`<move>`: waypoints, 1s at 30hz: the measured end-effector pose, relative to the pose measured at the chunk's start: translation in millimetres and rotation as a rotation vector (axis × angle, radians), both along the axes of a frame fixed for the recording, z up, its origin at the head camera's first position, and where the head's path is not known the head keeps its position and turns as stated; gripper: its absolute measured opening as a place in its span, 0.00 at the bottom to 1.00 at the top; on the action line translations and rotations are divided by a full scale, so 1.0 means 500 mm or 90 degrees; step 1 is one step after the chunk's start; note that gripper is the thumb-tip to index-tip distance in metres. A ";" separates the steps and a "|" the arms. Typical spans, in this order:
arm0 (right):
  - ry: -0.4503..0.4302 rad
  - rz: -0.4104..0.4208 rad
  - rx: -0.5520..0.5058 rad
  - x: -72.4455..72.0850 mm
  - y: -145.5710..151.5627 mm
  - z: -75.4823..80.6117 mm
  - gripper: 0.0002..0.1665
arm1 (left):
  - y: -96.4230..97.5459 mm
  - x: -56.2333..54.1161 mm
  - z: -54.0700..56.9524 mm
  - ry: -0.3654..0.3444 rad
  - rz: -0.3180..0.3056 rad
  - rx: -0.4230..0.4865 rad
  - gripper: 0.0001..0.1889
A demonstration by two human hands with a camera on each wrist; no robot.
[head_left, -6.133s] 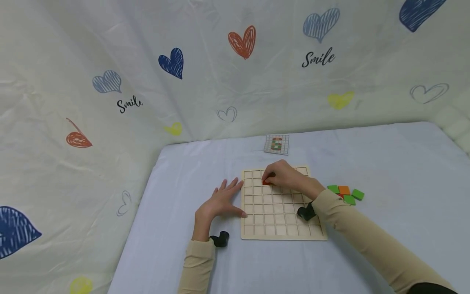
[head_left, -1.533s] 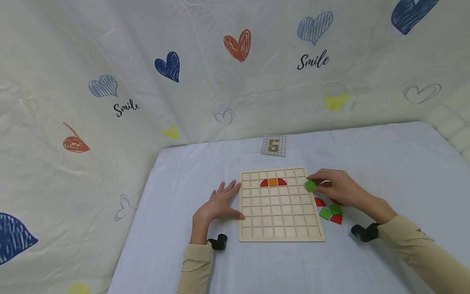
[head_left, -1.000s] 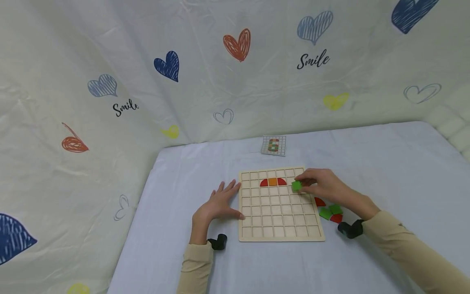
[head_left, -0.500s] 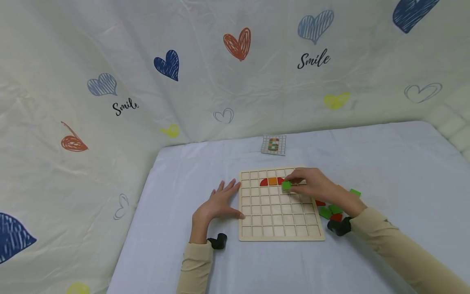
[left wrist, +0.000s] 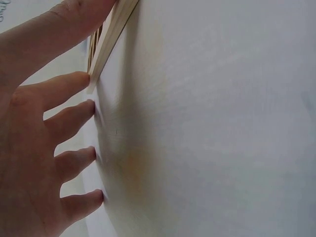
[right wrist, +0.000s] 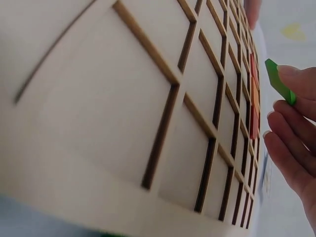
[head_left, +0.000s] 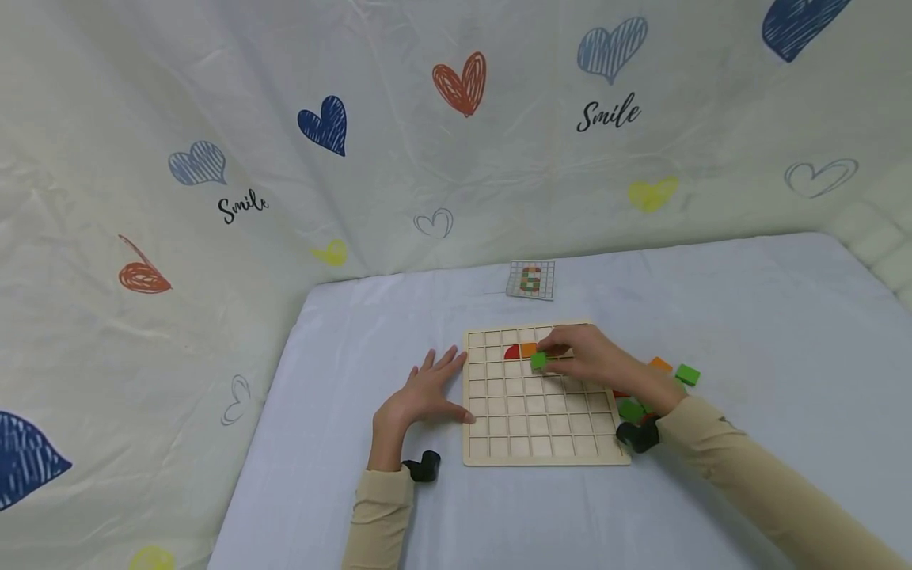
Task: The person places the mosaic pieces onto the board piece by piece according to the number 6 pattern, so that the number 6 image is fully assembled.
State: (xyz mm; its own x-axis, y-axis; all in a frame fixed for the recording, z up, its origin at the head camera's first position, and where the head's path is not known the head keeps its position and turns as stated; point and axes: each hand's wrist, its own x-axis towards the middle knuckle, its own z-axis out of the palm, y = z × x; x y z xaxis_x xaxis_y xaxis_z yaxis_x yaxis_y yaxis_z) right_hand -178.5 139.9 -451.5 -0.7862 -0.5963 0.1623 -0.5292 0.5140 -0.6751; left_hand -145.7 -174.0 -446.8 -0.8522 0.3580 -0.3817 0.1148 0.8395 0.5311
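The green tile point(head_left: 538, 361), pinched by the right hand point(head_left: 587, 353), has crossed from the grid board's point(head_left: 541, 461) right edge to above its far half, not yet set down. The left hand point(head_left: 426, 396), fingers spread, remains touching the board's left edge.

Apparently a curtained booth, wider room type unclear: pale sheeting point(head_left: 527, 166) (printed hearts point(head_left: 461, 85), the word "Smile" point(head_left: 609, 113)) encloses a white-draped work surface point(head_left: 769, 317).
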 end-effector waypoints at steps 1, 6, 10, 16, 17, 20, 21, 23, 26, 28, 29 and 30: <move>-0.003 0.002 0.002 -0.001 -0.004 0.000 0.16 | 0.000 0.000 0.000 -0.001 0.001 0.000 0.57; -0.010 0.008 0.023 -0.008 -0.024 0.001 0.16 | 0.000 0.002 0.003 -0.003 0.006 0.000 0.57; -0.011 0.012 0.022 -0.012 -0.042 0.001 0.15 | 0.001 0.003 0.005 -0.003 0.008 -0.002 0.57; -0.015 0.019 0.030 -0.017 -0.064 -0.007 0.13 | 0.002 0.003 0.007 -0.003 0.003 0.002 0.57; -0.014 0.022 0.035 -0.017 -0.067 -0.008 0.13 | 0.002 0.003 0.007 -0.003 0.003 0.002 0.57; -0.019 0.029 0.046 -0.017 -0.077 -0.006 0.11 | 0.001 0.003 0.007 -0.001 0.002 0.001 0.57; -0.023 0.031 0.046 -0.017 -0.081 -0.006 0.10 | 0.000 0.003 0.006 -0.001 0.002 0.000 0.57; -0.031 0.029 0.050 -0.016 -0.087 -0.005 0.10 | 0.000 0.003 0.005 -0.002 0.001 0.001 0.57; -0.028 0.026 0.060 -0.015 -0.095 -0.007 0.10 | -0.001 0.002 0.005 -0.001 -0.001 0.000 0.57; -0.016 0.024 0.070 -0.014 -0.099 -0.009 0.10 | -0.001 0.001 0.004 -0.002 -0.002 -0.003 0.57; -0.010 0.024 0.074 -0.014 -0.100 -0.010 0.11 | -0.001 0.001 0.004 -0.001 -0.001 -0.004 0.57; -0.003 0.025 0.078 -0.014 -0.101 -0.011 0.11 | -0.001 0.001 0.003 -0.001 -0.001 -0.006 0.57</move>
